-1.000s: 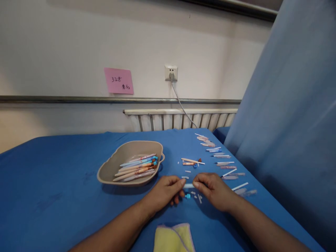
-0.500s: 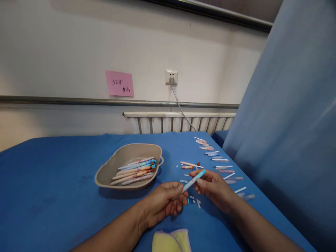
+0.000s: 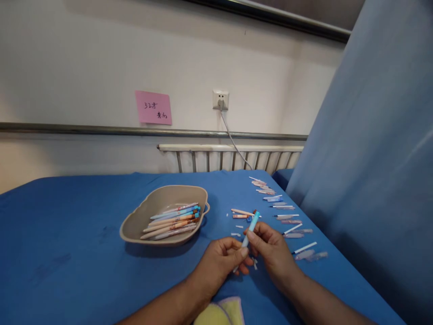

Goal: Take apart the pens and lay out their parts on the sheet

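A light blue pen (image 3: 251, 229) is tilted upright between my hands, its bright blue end at the top. My left hand (image 3: 225, 262) is closed around the lower part of the pen. The thumb and fingers of my right hand (image 3: 270, 248) pinch it higher up. Beyond my hands lie an orange pen barrel (image 3: 240, 216) and a pale peach barrel (image 3: 242, 211) on the blue sheet. Small white pieces (image 3: 236, 234) are scattered beside and beneath my hands.
A beige basin (image 3: 135, 216) at the left holds several pens (image 3: 176, 221). Pen parts and refills (image 3: 286, 216) lie in groups along the right edge. A yellow cloth (image 3: 223, 311) lies in front of me. A blue curtain (image 3: 372, 158) hangs at the right.
The pen has turned steeper and shifted a little right. My left hand has moved right, closer to my right hand, and my right hand has slid slightly down the pen.
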A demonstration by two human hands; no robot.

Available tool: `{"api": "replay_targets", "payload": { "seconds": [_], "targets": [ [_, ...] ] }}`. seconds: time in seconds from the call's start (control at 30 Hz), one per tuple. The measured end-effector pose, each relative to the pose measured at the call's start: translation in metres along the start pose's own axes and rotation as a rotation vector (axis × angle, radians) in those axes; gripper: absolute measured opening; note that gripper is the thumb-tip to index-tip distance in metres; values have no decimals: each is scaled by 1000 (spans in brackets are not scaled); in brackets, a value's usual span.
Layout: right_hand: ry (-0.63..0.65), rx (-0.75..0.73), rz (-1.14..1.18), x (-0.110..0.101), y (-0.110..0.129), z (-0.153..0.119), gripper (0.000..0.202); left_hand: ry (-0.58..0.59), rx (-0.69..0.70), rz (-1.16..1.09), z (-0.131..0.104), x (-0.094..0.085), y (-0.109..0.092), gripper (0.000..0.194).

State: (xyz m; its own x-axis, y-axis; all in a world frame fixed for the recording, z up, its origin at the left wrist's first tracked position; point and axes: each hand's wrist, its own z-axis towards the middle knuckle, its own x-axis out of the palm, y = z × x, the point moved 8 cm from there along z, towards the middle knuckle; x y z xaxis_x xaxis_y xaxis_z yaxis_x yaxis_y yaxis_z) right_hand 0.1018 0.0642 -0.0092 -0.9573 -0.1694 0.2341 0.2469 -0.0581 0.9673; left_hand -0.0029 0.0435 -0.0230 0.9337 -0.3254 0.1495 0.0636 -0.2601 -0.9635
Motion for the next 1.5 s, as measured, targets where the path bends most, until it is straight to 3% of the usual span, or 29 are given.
{"api": "replay_targets", "payload": {
  "seconds": [0.17,0.33,0.53,0.77,0.87,0.97,1.23,1.5],
  "targets": [
    [122,100,142,5,-12,0,27,168,-79,-188,-7,14,4,40],
    [173,153,221,11,-8,-3,31,245,-89,-223,-10,16,7,33],
    [118,106,213,5,2,1,28,249,-84,-147,-7,14,13,33],
    [69,54,137,1,3,4,32,136,-21,-24,0,5,13,36],
    [97,57,258,0,12,4,38,170,-37,-26,-1,7,13,33],
    [111,47,280,-3,17,4,31,205,-39,-22,-2,9,13,32],
    [83,123,231,-4,2,6,28,250,-87,-45,-8,17,16,34],
    [154,232,331,1,-4,1,24,346,-152,-211,-14,24,13,30]
  ]
}}
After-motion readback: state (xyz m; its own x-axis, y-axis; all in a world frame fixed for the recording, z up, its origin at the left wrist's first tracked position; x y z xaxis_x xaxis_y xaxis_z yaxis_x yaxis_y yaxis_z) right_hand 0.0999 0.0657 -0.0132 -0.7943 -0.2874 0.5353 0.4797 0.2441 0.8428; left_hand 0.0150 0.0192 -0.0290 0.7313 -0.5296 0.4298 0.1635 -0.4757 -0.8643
